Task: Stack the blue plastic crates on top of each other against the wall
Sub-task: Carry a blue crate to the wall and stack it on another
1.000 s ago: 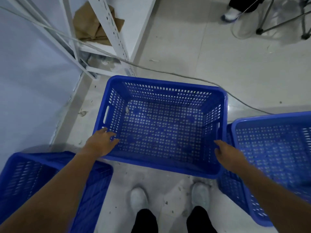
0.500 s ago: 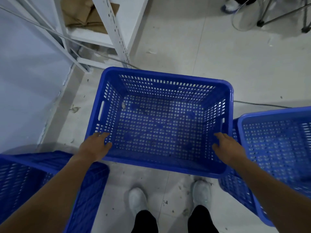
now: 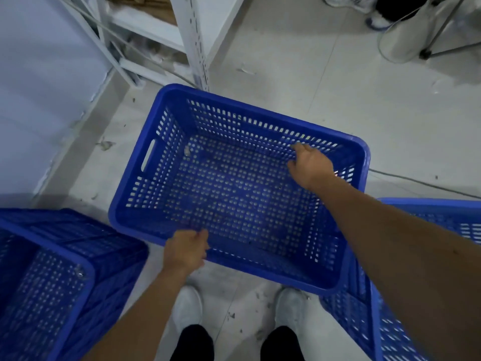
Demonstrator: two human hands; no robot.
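Above the floor (image 3: 338,105), crate (image 3: 234,194) gripped, right hand (image 3: 311,165) fingertips hidden

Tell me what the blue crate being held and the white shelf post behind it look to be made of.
Blue perforated crate: looks like moulded plastic, smooth with a slight sheen; uniform colour, rounded rim and a regular grid of holes suggest it.
White upright shelf post: probably painted metal; a row of punched slots and chipped, scuffed paint point that way.

My right forearm (image 3: 406,251) hides most of the right crate (image 3: 390,332), which the frame's edge also cuts. The left crate (image 3: 52,282) runs off the frame. My left hand (image 3: 186,252) covers the middle crate's (image 3: 234,194) near rim.
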